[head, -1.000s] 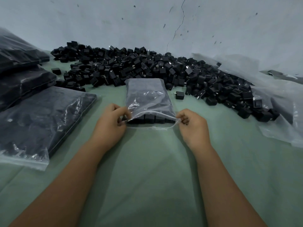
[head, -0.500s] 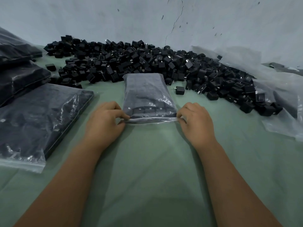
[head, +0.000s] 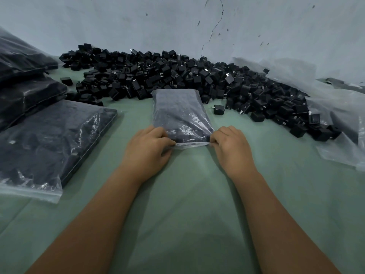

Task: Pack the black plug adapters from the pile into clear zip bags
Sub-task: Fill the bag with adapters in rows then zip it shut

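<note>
Note first what you cannot read: at far left the stacked filled bags (head: 25,89) run off the frame edge, and their dark contents blur into one mass behind the plastic, as do those of the large flat bag (head: 53,143) lying nearest you on that side. Your left hand (head: 147,150) rests knuckles-up with thumb and forefinger pinching the near left corner of the zip bag (head: 180,115); the fingertips themselves are tucked under and hidden. That bag lies flat at centre, packed with black adapters that show only as a dark block through the glare, its seal strip stretched taut between your two hands; whether the zip is fully closed cannot be told. Your right hand (head: 232,146) mirrors the left, fingers curled and pinching the near right corner of the same bag. Behind the bag the pile of plug adapters (head: 189,76) spreads across the far side against the wall, with one stray adapter (head: 218,109) lying just right of the bag. At far right a crumpled clear plastic sheet (head: 339,123) overlaps the pile's edge and is cut off by the frame. All of this sits on a green cloth surface (head: 189,204), backed by a pale wall (head: 177,22) marked by a thin crack.
</note>
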Demonstrator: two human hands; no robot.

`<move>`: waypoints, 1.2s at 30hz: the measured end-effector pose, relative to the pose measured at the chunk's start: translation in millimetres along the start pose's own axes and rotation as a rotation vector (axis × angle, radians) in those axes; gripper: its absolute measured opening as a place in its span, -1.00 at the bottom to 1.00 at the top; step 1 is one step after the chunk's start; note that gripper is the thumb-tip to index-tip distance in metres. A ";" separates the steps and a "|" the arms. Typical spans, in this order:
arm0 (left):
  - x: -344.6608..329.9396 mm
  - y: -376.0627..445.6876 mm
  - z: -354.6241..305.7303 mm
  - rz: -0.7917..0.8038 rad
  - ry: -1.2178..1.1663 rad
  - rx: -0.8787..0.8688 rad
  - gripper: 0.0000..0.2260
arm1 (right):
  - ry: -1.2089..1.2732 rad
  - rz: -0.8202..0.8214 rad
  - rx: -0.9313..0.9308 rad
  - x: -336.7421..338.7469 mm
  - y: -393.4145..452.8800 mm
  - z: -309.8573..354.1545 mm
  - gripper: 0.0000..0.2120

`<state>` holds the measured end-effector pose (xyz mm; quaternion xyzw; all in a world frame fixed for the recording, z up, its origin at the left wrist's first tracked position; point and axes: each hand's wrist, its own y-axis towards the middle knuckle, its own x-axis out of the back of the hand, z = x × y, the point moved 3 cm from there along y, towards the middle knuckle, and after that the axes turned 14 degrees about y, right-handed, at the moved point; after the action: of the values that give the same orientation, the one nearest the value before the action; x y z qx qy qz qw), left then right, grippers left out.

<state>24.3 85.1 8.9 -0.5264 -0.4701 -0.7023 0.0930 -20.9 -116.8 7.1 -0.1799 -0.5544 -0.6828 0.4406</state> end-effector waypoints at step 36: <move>-4.8 2.9 0.5 -0.032 -0.069 0.045 -0.92 | -0.092 0.183 -0.044 -22.6 9.2 19.7 -0.89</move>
<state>28.5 82.2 6.5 -0.5405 -0.4972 -0.6743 0.0774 -6.0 -89.6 2.3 -0.2707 -0.5399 -0.6427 0.4714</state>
